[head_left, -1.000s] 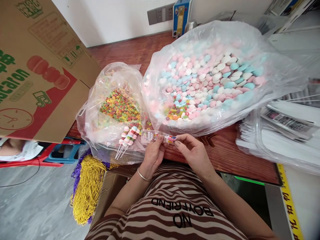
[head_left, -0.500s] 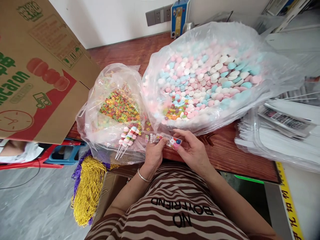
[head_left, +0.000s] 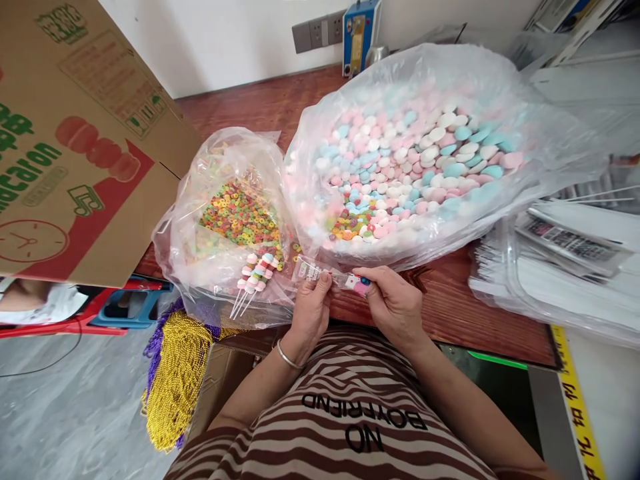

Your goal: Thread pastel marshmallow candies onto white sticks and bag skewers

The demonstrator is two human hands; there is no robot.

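Note:
A small clear plastic wrapper (head_left: 359, 283) with pink, blue and white print stretches between my two hands above the table edge. My left hand (head_left: 311, 308) pinches its left part under the thumb. My right hand (head_left: 399, 305) grips its right end between thumb and fingers. Whether anything is inside the wrapper I cannot tell. Left of my left hand, several candy skewers (head_left: 256, 273) on white sticks lie on a clear bag (head_left: 225, 150) of small colourful ring candies (head_left: 240, 213). Behind my hands lies a large clear bag (head_left: 390, 77) of pastel disc candies (head_left: 400, 160).
A printed cardboard box (head_left: 90, 140) stands at the left on the wooden table (head_left: 480, 293). White sticks and papers in plastic (head_left: 560, 267) lie at the right. Gold and purple bead strings (head_left: 180, 380) hang at lower left. A blue device (head_left: 360, 40) stands by the wall.
My right hand has moved slightly right and its fingers have closed more tightly on the wrapper's end. The wrapper's printed left part has tilted and shows more above my left thumb.

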